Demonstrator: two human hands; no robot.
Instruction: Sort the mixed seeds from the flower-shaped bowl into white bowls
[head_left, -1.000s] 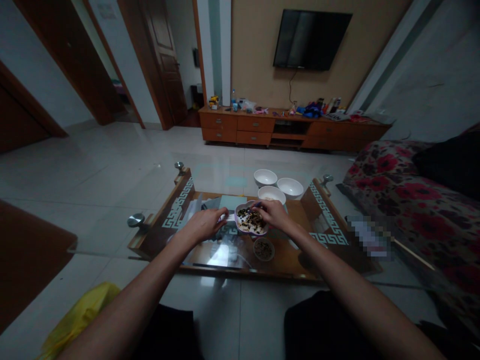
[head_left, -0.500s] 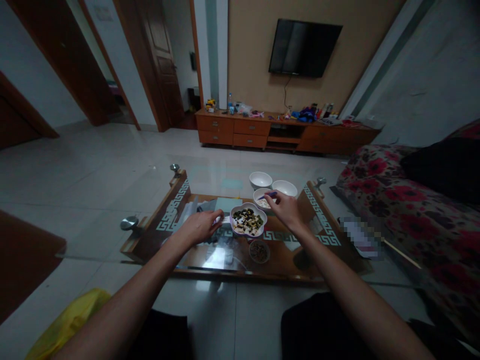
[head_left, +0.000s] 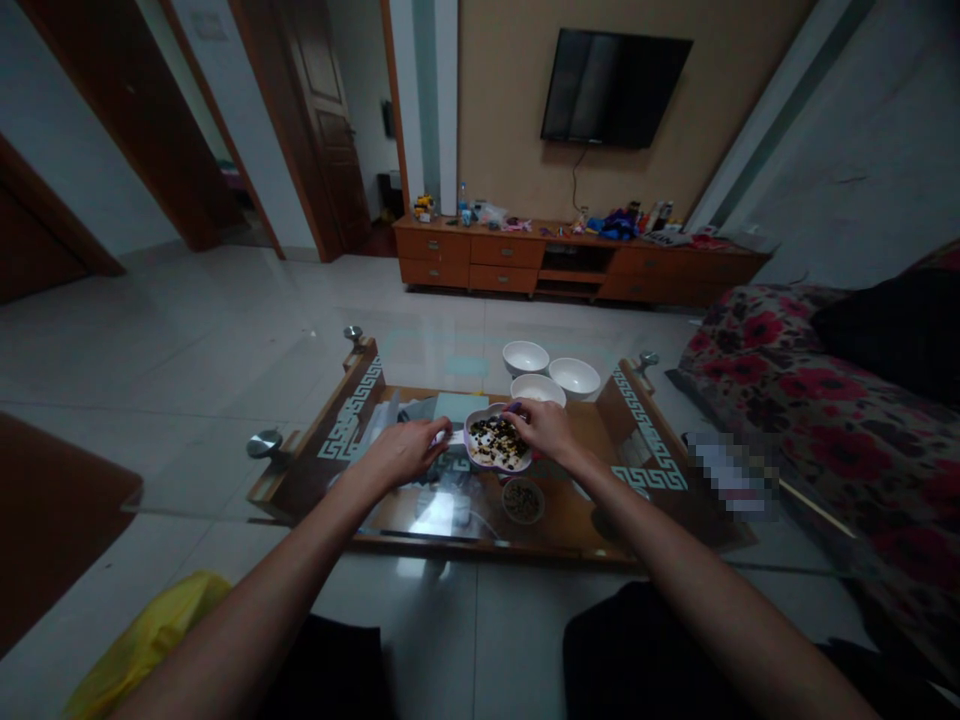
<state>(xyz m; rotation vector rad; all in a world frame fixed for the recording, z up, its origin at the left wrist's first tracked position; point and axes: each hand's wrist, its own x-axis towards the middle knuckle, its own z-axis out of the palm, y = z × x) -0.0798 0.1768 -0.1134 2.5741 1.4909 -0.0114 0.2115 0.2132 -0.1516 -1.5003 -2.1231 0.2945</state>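
Note:
A flower-shaped white bowl (head_left: pixel 496 450) with a purplish rim holds a mix of dark, yellow and whitish bean-like pieces. My left hand (head_left: pixel 411 450) grips its short pale handle (head_left: pixel 456 437) from the left, fingers closed. At the bowl's right edge, my right hand (head_left: pixel 546 428) pinches a slim purple tool (head_left: pixel 513 407) over the pieces; its tip is hard to make out. Just behind stands a white bowl (head_left: pixel 537 388), partly hidden by my right hand. Two more white bowls, one at the back (head_left: pixel 526 356) and one at the right (head_left: pixel 574 377), sit close by.
The glass-topped coffee table (head_left: pixel 427 530) has metal supports at its corners. A round dish (head_left: pixel 523 500) of small bits shows nearer me, perhaps under the glass. A flowered sofa (head_left: pixel 817 390) stands right; a yellow bag (head_left: pixel 154 640) lies lower left.
My right hand has moved left and toward me with the purple tool, from over the near white bowl to the flower-shaped bowl. My left hand keeps its grip. The view has shifted slightly.

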